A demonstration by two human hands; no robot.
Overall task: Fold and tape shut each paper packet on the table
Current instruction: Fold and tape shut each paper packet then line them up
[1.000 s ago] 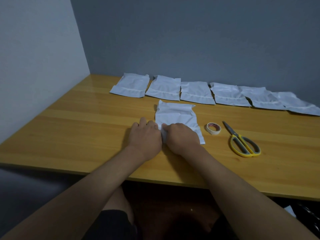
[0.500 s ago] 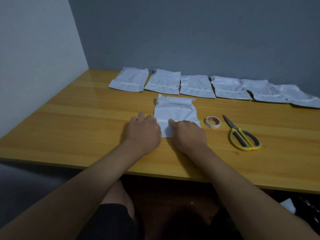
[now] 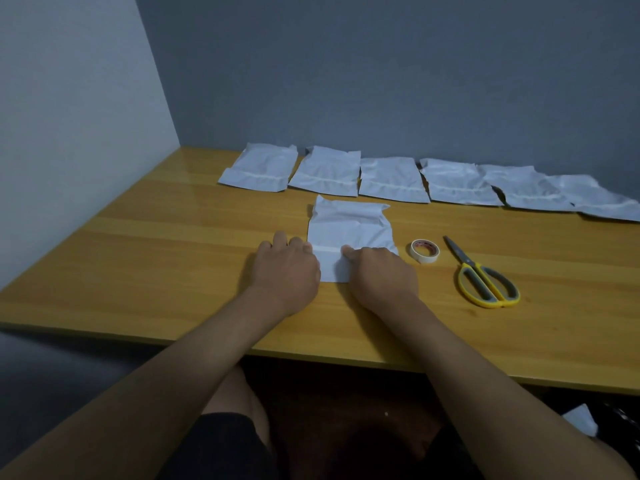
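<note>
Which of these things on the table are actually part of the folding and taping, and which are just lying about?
In the job:
- packet being folded, under left hand and right hand
- row of packets
- tape roll
- scissors

Just lying about:
- white scrap on the floor

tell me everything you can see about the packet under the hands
The packet is white, crinkled paper lying flat on the wooden table, in front of the back row. Its near end is folded over, with a pale strip across the fold. The left hand and right hand press that near end down.
</note>
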